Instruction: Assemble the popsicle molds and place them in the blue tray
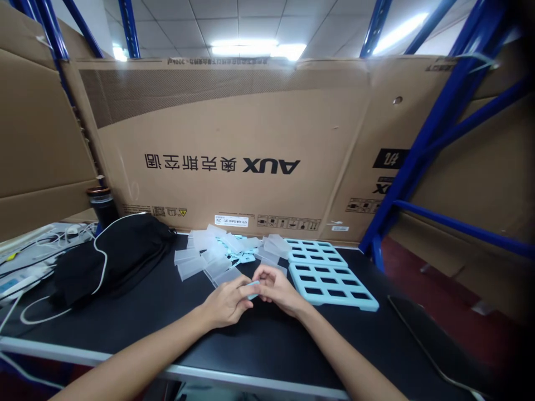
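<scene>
Above the black table, my left hand (229, 301) and my right hand (276, 288) meet, both closed around one small light-blue piece (253, 289). Fingers cover most of that piece, so its full shape is hidden. Just beyond my hands lies a spread of frosted clear plastic sleeves (190, 264), several of them overlapping. Among the sleeves sits a pile of small light-blue pieces (242, 257). To the right of my right hand are two light-blue trays with rectangular openings, a nearer tray (334, 301) and a farther tray (315, 260).
A black cloth bag (112, 262) with a white cable lies at the left, near a dark cylindrical container (102, 206) and a power strip (25, 281). A large cardboard panel (217, 128) walls the back. Blue metal posts (418, 150) and a dark flat object (443, 340) are at the right.
</scene>
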A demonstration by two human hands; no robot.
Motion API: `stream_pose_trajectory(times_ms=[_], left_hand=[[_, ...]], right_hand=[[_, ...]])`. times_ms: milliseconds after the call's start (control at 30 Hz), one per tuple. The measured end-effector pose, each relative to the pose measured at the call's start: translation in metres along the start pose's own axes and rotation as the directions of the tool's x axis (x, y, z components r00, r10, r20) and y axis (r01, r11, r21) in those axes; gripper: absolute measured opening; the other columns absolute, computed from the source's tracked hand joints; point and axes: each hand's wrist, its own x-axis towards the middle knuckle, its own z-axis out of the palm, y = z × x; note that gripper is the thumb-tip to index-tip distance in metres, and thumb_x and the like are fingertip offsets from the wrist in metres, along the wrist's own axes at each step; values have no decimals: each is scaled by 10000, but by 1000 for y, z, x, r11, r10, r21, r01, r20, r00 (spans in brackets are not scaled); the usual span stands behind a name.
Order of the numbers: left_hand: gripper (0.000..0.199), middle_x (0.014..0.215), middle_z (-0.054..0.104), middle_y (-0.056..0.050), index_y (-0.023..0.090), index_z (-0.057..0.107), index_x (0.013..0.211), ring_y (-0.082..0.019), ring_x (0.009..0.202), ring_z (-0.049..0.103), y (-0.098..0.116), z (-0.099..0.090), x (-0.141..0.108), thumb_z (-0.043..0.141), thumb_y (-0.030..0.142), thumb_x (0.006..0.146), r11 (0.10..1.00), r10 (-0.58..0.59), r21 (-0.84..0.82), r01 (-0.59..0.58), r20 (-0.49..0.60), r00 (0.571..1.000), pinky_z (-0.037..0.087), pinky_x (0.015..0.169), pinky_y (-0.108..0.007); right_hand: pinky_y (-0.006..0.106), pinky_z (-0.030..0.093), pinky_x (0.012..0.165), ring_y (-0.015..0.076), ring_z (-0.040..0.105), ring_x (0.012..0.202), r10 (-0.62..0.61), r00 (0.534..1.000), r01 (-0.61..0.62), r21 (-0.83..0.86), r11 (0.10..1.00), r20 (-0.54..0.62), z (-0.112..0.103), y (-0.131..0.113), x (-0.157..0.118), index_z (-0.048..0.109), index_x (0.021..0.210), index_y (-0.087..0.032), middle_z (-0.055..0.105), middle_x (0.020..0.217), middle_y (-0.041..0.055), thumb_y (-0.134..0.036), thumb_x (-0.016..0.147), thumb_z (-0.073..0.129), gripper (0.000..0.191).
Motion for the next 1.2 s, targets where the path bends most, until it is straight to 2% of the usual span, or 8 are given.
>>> stream_pose_trajectory(times_ms=[233,367,433,533,700,833,1000,1200], left_hand=[[278,991,637,-102,184,412,1136,-201,819,664,-2,2,-4,286,409,1032,995,-62,72,68,-82,995,530,714,-316],[280,919,665,-73,185,445,1084,-179,725,674,1,2,-5,369,444,1009,985,-122,120,127,-45,991,513,658,-279],[276,856,672,-44,194,466,1025,-155,637,658,4,4,-4,446,465,977,990,-86,115,87,-11,996,493,608,-251],[240,793,671,-8,202,484,942,-104,499,590,8,8,0,520,439,934,995,7,104,-8,7,1000,441,516,-212],[159,740,671,8,201,529,898,-96,547,613,10,7,4,540,358,914,980,128,158,-121,-34,991,404,469,-193],[194,756,682,-1,199,571,828,-77,496,585,8,7,6,567,379,901,960,185,223,-170,-44,982,383,430,-197],[240,743,679,-16,181,559,835,-82,546,616,3,10,7,576,402,927,981,150,132,-142,-49,987,432,476,-181],[255,823,693,-49,179,538,954,-126,646,660,1,9,4,547,434,949,992,-69,-102,73,47,997,491,585,-210]], right_hand=[[179,422,514,72,575,575,52,993,-57,42,998,106,-6,-2,-5,553,896,-169,611,711,-26,-362,659,848,425],[237,473,545,105,596,588,-15,993,36,-179,983,120,-15,-5,0,572,899,-158,616,733,5,-411,813,710,301],[261,491,563,124,610,628,-114,989,144,-475,868,90,-18,-10,12,563,899,-157,625,781,38,-419,937,522,268],[289,504,660,143,614,726,-233,964,238,-820,521,131,-17,-18,40,562,942,-156,636,845,64,-299,967,422,202],[308,454,782,193,586,908,-135,939,343,-900,269,317,-6,-19,81,626,951,-180,652,962,71,-79,748,601,228],[304,428,734,227,570,938,-75,945,325,-934,145,317,1,-6,89,623,962,-174,646,897,97,-10,749,510,292],[300,424,726,220,567,896,-102,955,291,-946,144,278,-3,4,91,606,985,-163,642,905,98,-29,760,496,284],[285,450,808,166,563,880,-215,945,308,-896,320,248,-18,-8,83,608,928,-176,625,912,54,-145,878,513,112]])
